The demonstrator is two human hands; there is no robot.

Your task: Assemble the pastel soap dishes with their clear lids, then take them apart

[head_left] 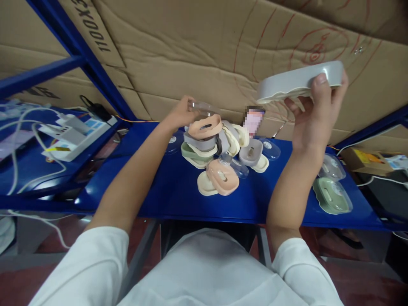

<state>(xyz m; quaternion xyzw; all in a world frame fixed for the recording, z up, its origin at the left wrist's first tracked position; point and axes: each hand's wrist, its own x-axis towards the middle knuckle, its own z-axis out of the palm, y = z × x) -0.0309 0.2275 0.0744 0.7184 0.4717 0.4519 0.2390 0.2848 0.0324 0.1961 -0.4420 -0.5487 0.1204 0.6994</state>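
Observation:
My right hand (314, 106) is raised at the right, its thumb and fingers closed on a grey soap dish (280, 85) with a cream underside, tilted above the table. At the back of the pile my left hand (182, 114) grips the edge of a clear plastic lid (205, 107). Just below that lid lies a peach soap dish part (205, 126) on top of stacked grey, green and cream parts. Nearer to me, a peach soap dish (224, 177) leans over a cream tray (205, 185). A grey soap dish (251, 153) rests to the right of the pile.
Clear lids (269, 148) lie around the pile on the blue table (178, 204). A green soap dish (333, 195) with a clear cover sits at the right. Power strips (79, 136) and white cables are at the left. A cardboard wall (178, 51) stands behind.

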